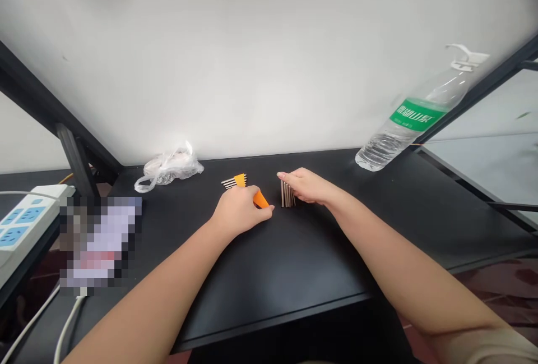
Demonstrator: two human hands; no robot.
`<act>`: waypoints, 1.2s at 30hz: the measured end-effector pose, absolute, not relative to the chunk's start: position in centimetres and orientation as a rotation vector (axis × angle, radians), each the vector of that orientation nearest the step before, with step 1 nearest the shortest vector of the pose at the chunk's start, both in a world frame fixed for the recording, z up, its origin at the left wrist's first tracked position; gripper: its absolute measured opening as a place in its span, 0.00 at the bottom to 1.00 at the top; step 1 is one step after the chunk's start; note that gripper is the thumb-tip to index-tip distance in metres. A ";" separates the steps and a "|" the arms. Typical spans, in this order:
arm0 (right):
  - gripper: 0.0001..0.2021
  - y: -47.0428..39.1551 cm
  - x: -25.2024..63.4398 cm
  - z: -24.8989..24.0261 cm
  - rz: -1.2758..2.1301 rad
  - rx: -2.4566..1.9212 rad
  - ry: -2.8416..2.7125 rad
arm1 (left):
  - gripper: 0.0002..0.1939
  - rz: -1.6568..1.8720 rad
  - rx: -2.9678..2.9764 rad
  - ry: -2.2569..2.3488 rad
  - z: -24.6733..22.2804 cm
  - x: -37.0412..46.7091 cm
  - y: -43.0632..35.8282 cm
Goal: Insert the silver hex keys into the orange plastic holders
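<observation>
Near the middle of the black desk, my left hand is closed on an orange piece that shows between its thumb and fingers. Another orange part shows just beyond this hand, with several thin metal rods sticking out to its left. To the right, my right hand holds a bunch of several thin brownish sticks, which hang roughly upright below its thumb and fingers. The two hands are apart. My left palm hides whether the orange parts are joined.
A large clear bottle with a green label stands at the back right. A crumpled clear plastic bag lies at the back left. On the left are a pixelated flat object with a white cable and a power strip.
</observation>
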State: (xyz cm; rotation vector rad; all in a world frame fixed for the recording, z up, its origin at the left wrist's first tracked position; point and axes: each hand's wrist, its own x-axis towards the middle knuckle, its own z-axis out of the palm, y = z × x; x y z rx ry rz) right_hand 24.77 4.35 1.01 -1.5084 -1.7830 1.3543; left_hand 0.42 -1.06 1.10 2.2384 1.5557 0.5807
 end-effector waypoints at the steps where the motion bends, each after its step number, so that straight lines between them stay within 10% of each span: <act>1: 0.34 4.6 24.9 0.8 1.210 -1.503 -1.896 | 0.21 0.580 2.236 1.557 1.1 0.4 -1.1; 15: 0.32 6.2 25.7 -1.4 0.067 -1.600 -2.595 | 0.19 0.427 2.269 1.584 1.9 0.4 -1.2; 36: 0.08 5.2 30.2 1.3 0.697 -1.507 -2.409 | 0.17 0.363 2.253 1.564 1.9 0.6 -0.8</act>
